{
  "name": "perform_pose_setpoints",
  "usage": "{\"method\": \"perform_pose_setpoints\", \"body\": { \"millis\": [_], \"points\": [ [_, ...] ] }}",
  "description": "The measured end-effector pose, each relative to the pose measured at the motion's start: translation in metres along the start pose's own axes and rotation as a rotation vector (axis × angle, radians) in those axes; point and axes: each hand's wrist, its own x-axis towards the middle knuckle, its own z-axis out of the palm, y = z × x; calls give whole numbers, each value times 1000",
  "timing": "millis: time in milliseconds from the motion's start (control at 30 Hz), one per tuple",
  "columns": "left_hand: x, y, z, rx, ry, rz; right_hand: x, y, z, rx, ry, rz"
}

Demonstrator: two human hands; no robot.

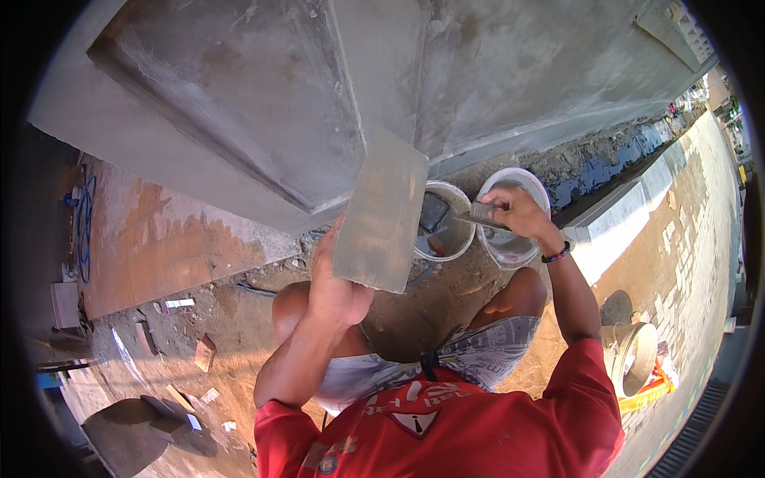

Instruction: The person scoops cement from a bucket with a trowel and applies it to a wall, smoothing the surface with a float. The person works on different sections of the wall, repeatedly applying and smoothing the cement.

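My left hand (333,288) is closed behind a grey rectangular plastering float (381,215), holding it up in front of the plastered wall (239,80). The float's flat face is toward me and smeared with cement; its grip is hidden. My right hand (514,213) pinches a small grey flat tool (468,217) over a white bucket (522,259). Whether that tool is a trowel or a brush I cannot make out. Left of this bucket, and close beside it, stands a second bucket (462,253) with a dark block-like thing (433,212) inside.
A recessed panel edge runs down the wall. At the left lie a stained slab (159,239), a blue hose (84,227), a brick piece (205,353) and scraps. A cream bucket (637,358) stands at the right, near a pale concrete kerb (617,223). Dark wet ground follows the wall's foot.
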Motion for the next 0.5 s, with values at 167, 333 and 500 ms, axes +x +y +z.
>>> {"method": "perform_pose_setpoints", "body": {
  "millis": [167,333,500],
  "points": [
    [12,-7,13,-23,88,-144,63,18,104,-232,-360,-13],
    [12,-4,12,-19,90,-132,108,28,156,-284,-417,-10],
    [15,1,-1,95,3,-79,124,37,178,-255,-338,-82]
  ]
}}
